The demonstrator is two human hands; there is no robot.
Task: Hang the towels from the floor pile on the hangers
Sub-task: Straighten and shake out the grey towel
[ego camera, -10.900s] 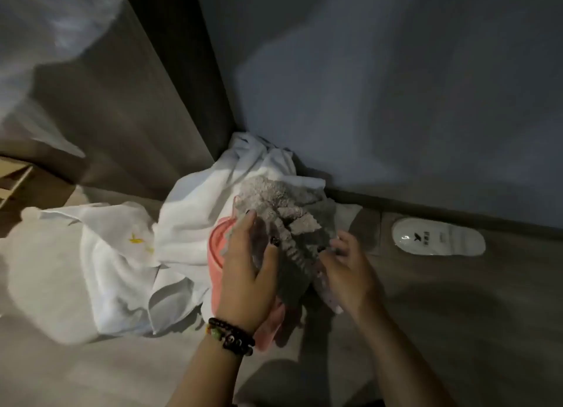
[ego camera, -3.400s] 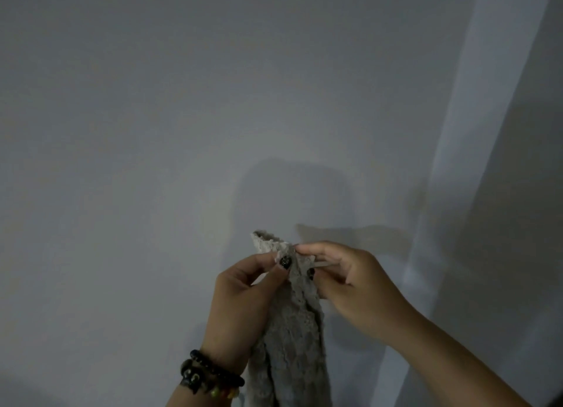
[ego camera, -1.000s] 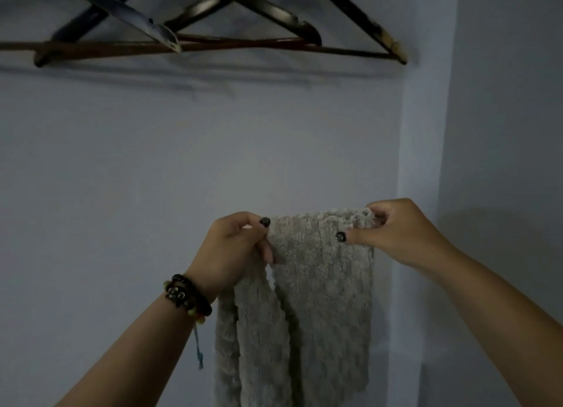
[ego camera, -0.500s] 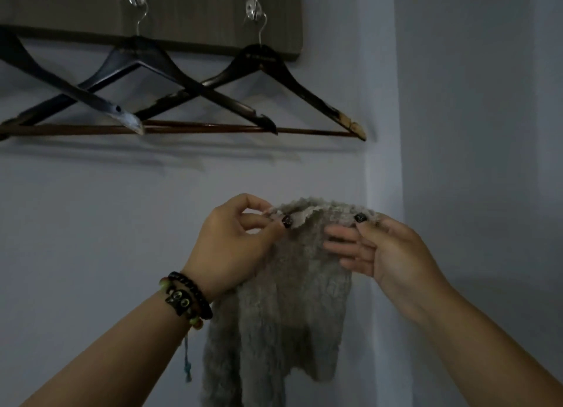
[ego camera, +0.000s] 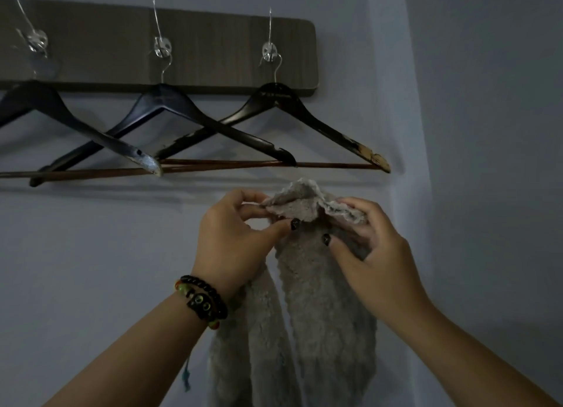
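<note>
A fluffy grey towel (ego camera: 320,309) hangs down from both my hands in front of the wall. My left hand (ego camera: 234,242) pinches its top left corner and my right hand (ego camera: 374,254) grips the top right edge. The towel's top edge sits just below the bar of the right hanger (ego camera: 307,123), a dark wooden one on a metal hook. Two more dark hangers, the middle hanger (ego camera: 170,108) and the left hanger (ego camera: 45,105), overlap it to the left. The floor pile is out of view.
A dark wooden hook board (ego camera: 213,47) with metal hooks is fixed to the pale wall. A wall corner (ego camera: 408,193) runs down just right of the hangers. A beaded bracelet (ego camera: 201,300) sits on my left wrist.
The view has tilted up, so the hook board now shows. My hands have raised the towel's top edge closer to the right hanger's bar and bunched it narrower.
</note>
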